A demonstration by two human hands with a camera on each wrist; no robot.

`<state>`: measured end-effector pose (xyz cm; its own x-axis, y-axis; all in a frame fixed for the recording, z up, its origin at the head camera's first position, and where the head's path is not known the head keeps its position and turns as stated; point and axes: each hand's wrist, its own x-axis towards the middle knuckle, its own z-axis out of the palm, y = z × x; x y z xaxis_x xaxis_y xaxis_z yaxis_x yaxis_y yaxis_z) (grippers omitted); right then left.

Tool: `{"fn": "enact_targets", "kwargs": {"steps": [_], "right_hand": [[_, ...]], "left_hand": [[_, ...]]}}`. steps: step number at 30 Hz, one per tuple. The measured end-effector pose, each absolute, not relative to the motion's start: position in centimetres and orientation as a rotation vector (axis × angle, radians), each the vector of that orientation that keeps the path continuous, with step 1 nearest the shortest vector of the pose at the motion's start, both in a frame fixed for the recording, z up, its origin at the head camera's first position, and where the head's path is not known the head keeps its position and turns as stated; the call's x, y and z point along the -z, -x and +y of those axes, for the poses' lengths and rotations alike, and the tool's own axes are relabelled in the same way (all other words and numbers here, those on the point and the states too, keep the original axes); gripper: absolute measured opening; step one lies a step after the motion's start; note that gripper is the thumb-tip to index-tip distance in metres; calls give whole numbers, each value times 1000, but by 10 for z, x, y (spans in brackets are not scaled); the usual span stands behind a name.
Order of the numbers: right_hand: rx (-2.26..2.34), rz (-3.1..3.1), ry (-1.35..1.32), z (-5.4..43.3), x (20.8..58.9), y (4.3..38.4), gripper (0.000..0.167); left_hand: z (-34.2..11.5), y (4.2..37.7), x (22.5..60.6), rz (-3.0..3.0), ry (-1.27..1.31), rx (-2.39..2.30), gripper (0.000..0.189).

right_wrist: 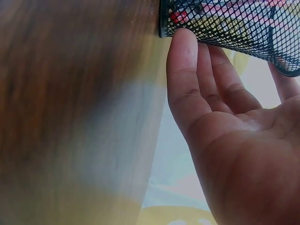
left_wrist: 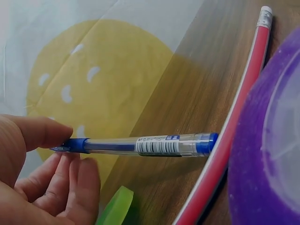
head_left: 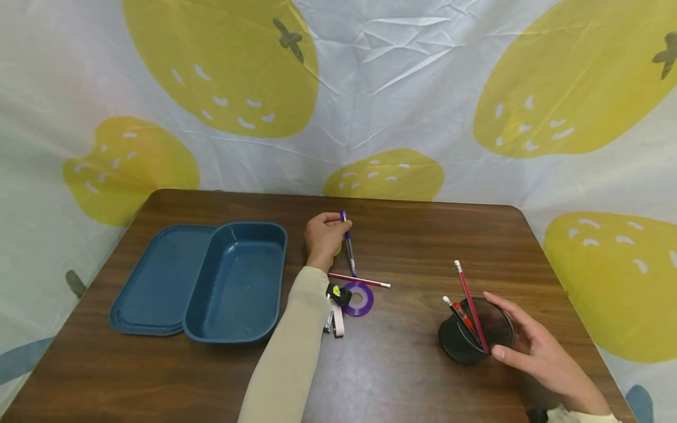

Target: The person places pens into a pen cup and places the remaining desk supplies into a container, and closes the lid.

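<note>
Your left hand point(head_left: 324, 238) is near the table's point(head_left: 402, 376) far edge, about midway along it, and pinches a blue pen point(head_left: 348, 244) by one end between thumb and curled fingers. The left wrist view shows the pen point(left_wrist: 140, 145) held nearly level, its free end pointing toward a red pencil point(left_wrist: 234, 136) that lies on the wood beside a purple tape roll point(left_wrist: 272, 140). Gripping it at the tip probably leaves the whole barrel free to swing.

Your right hand point(head_left: 534, 346) sits toward the near right corner, fingers relaxed and spread, thumb and fingertips resting against the rim and side of a black mesh cup point(head_left: 476, 335). It steadies the cup rather than clasping it. Two red pencils point(head_left: 468, 305) lean inside the cup.

On the left half of the table an open blue box point(head_left: 238, 282) sits with its lid point(head_left: 158, 276) lying flat alongside, touching it. The dark brown wood is glossy, and a white cloth printed with large yellow fruits point(head_left: 222, 64) hangs behind and around it.
</note>
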<state>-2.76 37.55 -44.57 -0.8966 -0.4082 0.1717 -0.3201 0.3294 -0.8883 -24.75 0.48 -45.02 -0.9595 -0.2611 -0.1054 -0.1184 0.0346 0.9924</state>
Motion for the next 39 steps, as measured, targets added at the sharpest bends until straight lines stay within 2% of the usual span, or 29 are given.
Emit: {"fn": "enact_targets", "kwargs": {"steps": [13,20,39], "right_hand": [[1631,2479,687,377,449,28,86],[1628,2483,687,377,448,27,86],[1630,2481,692,374,446,27,85]], "left_hand": [[7,246,444,-2114,-335,2165,21],[10,238,428,-2110,-260,2206,23],[27,204,380,-1895,123,2579,23]]}}
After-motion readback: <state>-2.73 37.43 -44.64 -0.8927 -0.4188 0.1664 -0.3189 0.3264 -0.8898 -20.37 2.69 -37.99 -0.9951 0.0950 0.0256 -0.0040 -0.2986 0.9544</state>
